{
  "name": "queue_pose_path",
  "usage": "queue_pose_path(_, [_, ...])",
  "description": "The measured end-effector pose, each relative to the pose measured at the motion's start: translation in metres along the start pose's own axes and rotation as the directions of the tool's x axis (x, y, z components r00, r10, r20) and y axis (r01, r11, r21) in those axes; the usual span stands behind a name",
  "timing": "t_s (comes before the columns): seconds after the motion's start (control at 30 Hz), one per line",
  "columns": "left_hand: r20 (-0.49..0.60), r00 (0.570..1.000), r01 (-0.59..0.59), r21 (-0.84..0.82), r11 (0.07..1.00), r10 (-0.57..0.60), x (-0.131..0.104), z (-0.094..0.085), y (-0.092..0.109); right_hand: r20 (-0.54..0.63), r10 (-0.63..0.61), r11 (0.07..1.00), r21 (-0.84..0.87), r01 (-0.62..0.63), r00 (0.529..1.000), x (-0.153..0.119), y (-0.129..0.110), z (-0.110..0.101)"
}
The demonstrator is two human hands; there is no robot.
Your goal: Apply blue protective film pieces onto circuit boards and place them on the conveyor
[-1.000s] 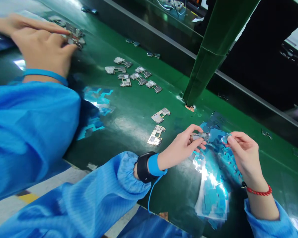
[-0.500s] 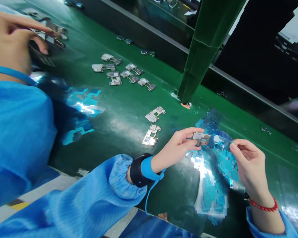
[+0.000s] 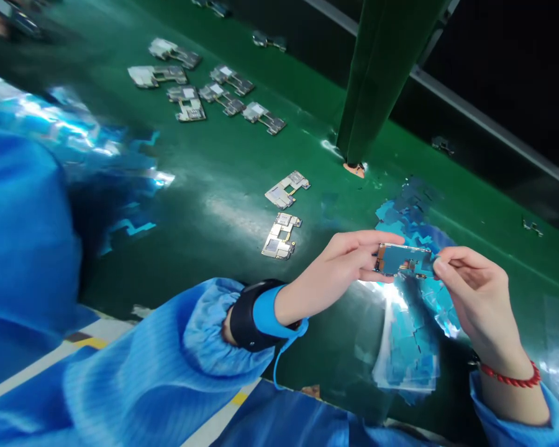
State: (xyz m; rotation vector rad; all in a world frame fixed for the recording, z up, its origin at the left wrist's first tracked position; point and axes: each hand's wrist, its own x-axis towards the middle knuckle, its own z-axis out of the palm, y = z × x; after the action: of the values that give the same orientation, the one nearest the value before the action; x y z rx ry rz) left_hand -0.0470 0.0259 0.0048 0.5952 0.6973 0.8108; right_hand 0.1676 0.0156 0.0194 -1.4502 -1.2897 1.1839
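My left hand (image 3: 349, 257) grips a small circuit board (image 3: 391, 261) by its left end, thumb and fingers along its edges. A flat blue face shows on the board, with copper-coloured patches at its left end. My right hand (image 3: 475, 279) is closed in a pinch at the board's right end, on a small piece of blue film (image 3: 432, 266); how far the film lies over the board I cannot tell. Below and behind the hands lie a heap of cut blue film pieces (image 3: 405, 217) and a stack of film sheets (image 3: 407, 347).
Two circuit boards (image 3: 282, 236) lie left of my hands on the green table mat (image 3: 223, 248). Several more boards (image 3: 223, 99) lie farther back. A green post (image 3: 372, 81) rises behind. At the left are a co-worker's blue sleeve (image 3: 23, 217) and more film (image 3: 88, 136).
The board in my left hand now shows a blue face instead of a silver one. My right fingers have met its right end. The co-worker's hand has mostly left the view at the left.
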Motion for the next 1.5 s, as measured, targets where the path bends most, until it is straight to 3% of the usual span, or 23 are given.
queue_pose_path(0.6, [0.023,0.997,-0.075,-0.032,0.997,0.075,-0.0027,0.0022,0.0024,0.041,0.004,0.997,-0.074,-0.001,0.999,-0.0066,-0.0066,0.0014])
queue_pose_path(1.5, [0.010,0.998,-0.067,0.202,0.977,0.066,-0.0059,0.0051,0.0059,0.036,-0.017,0.994,-0.106,0.021,0.999,-0.0062,-0.0068,0.0021])
